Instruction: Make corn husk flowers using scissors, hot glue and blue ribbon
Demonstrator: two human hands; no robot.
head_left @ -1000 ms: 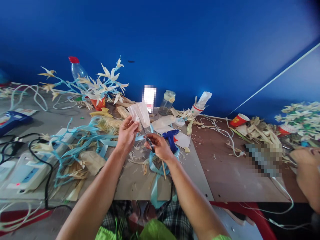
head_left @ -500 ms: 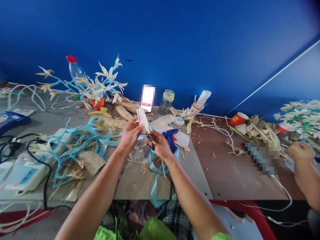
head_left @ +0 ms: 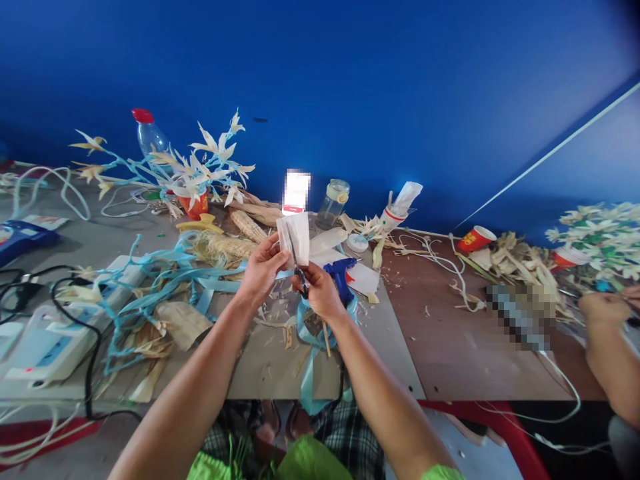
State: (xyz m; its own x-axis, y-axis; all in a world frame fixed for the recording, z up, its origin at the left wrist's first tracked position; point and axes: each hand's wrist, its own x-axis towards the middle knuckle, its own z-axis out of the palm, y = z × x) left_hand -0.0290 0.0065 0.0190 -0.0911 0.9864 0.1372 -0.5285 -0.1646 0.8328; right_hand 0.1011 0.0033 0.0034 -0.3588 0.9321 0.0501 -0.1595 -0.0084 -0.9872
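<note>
A whitish piece of corn husk (head_left: 302, 235) is pinched by its left edge between the thumb and fingers of my left hand (head_left: 261, 268). My right hand (head_left: 320, 288) is closed around the dark handles of a pair of scissors (head_left: 302, 280). The blades point up and lie against the husk's broad face; I cannot tell whether they have cut into it. Just right of my right hand lies a blue tool (head_left: 342, 275), partly hidden, that looks like a glue gun. Light blue ribbon (head_left: 311, 373) hangs over the table edge below my hands.
On the left, husk flowers (head_left: 217, 150) on blue stems stand in a red cup (head_left: 194, 205). Blue-wrapped stems (head_left: 150, 293) lie by a white power strip (head_left: 65, 347). Behind are a lit phone (head_left: 296, 193) and a jar (head_left: 334, 203). Another person's hand (head_left: 605, 310) is at far right.
The husk piece has turned from a narrow folded strip to show its broad face, and the scissor blades now show against it. Both my hands stay nearly in place.
</note>
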